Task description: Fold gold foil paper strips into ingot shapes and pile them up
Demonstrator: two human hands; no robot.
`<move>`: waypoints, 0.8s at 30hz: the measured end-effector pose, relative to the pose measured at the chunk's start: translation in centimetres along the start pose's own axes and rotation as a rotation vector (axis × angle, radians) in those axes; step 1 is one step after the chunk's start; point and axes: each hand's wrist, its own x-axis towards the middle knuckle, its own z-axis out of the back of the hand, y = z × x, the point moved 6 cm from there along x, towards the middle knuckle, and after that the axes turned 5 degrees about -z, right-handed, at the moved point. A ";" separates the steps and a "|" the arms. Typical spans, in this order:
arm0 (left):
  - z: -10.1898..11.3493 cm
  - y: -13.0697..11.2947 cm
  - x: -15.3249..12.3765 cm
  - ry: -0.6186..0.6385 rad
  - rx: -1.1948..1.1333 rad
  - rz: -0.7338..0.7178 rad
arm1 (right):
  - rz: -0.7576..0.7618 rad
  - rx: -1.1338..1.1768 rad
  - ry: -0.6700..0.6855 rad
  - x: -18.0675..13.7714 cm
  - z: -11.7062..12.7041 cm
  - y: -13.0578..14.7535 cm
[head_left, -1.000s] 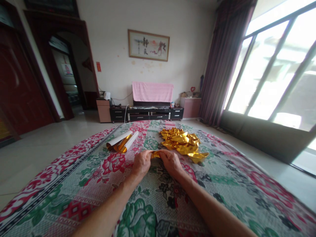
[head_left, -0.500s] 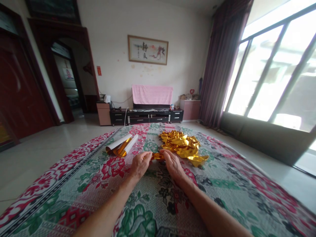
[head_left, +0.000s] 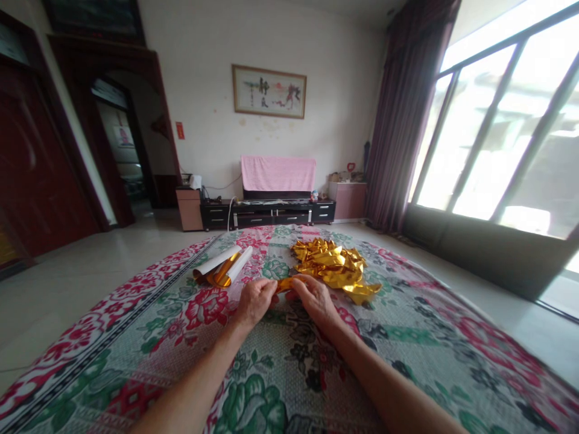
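Observation:
Both hands meet over a floral cloth [head_left: 407, 337] and pinch a small piece of gold foil paper [head_left: 283, 284] between them. My left hand [head_left: 254, 301] has its fingers curled closed on the piece's left end. My right hand [head_left: 315, 299] grips the right end, fingers bent over it. Just beyond the right hand lies a heap of folded gold foil pieces [head_left: 332, 267]. To the left of the hands lies a curled roll of gold foil sheets with white backing [head_left: 222, 266].
The cloth covers a wide surface, with tiled floor [head_left: 81, 271] around it. A low black TV cabinet [head_left: 266, 212] with a pink cloth stands at the far wall. Dark curtains [head_left: 402, 120] and large windows are on the right, dark wooden doors on the left.
The hands have stayed together on the gold piece, working it slightly. The camera has tilted up a little, so the hands sit lower in the picture.

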 end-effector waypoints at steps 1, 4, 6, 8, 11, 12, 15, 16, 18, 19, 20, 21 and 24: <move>-0.1 0.0 0.0 0.005 -0.042 -0.014 | 0.002 0.025 -0.004 0.1 0.0 -0.2; -0.4 0.2 0.0 0.023 -0.179 -0.026 | 0.037 0.044 -0.022 0.4 -0.1 -0.9; -0.6 0.3 0.0 0.034 -0.216 -0.011 | 0.065 0.040 -0.033 0.6 -0.1 -1.2; -0.7 0.5 0.1 0.052 -0.220 0.024 | 0.099 0.042 -0.039 0.7 -0.1 -1.3; -1.0 0.7 0.1 0.076 -0.243 0.076 | 0.157 0.035 -0.046 0.6 0.0 -1.0; -1.0 0.7 0.1 0.072 -0.256 0.084 | 0.172 0.032 -0.045 0.5 0.0 -0.9; -1.0 0.7 0.1 0.035 -0.286 0.086 | 0.192 0.024 -0.034 0.4 0.0 -0.5; -1.0 0.7 0.1 0.025 -0.292 0.084 | 0.193 0.021 -0.032 0.4 0.0 -0.5; -0.9 0.7 0.1 0.009 -0.302 0.082 | 0.194 0.007 -0.033 0.4 -0.1 -0.6; -0.8 0.7 0.1 -0.003 -0.305 0.081 | 0.196 -0.008 -0.037 0.4 -0.1 -0.6; -0.7 0.7 0.2 -0.023 -0.307 0.077 | 0.200 -0.029 -0.045 0.4 -0.1 -0.6; -0.5 0.7 0.2 -0.049 -0.310 0.071 | 0.209 -0.055 -0.056 0.4 0.0 -0.6; 0.2 0.7 0.3 -0.124 -0.329 0.049 | 0.254 -0.142 -0.074 0.1 -0.1 0.1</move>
